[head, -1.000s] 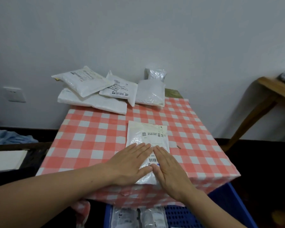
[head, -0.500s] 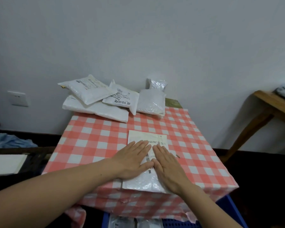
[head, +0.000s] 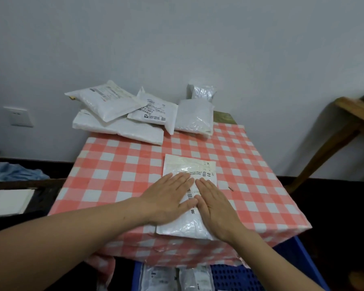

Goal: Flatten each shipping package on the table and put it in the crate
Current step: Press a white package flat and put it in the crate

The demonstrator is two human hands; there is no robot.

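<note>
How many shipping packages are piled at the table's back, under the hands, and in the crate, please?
Piled packages at the back: 5
Pressed package under left hand and right hand: 1
Crate packages, visible in the blue crate: 2
Total: 8

Both hands lie flat on the package [head: 188, 168], palms down, fingers straight & together. L hand [head: 166, 198] covers its left side, R hand [head: 216, 208] its right side, w/ thumbs nearly touching over the middle. L arm [head: 72, 234] comes in from the package's lower left, R arm [head: 273, 265] from its lower right, both bare.
</note>
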